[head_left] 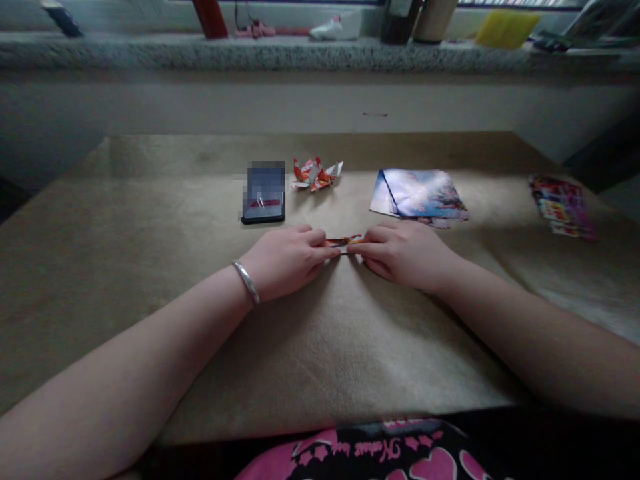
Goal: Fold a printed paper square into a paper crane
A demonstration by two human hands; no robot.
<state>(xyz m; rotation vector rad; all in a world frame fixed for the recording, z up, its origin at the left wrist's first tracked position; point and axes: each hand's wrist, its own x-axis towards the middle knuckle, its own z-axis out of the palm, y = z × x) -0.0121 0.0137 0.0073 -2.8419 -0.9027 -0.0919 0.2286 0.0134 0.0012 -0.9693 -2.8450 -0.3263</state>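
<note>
Between my two hands is a small piece of folded printed paper [344,241], red and orange with a dark edge, mostly covered by my fingers. My left hand [290,260], with a silver bangle at its wrist, pinches the paper's left end. At the right end, the fingers of my right hand [403,253] are closed on the same paper. Just beyond them lie folded red-and-white paper pieces [316,175] with pointed tips standing up.
A phone [265,193] lies on the tan-covered table [200,173], left of the folded pieces. Printed sheets [420,193] are stacked to the right. Colourful cards [563,207] lie near the right edge. Bottles and a yellow object [507,28] line the granite sill [300,55].
</note>
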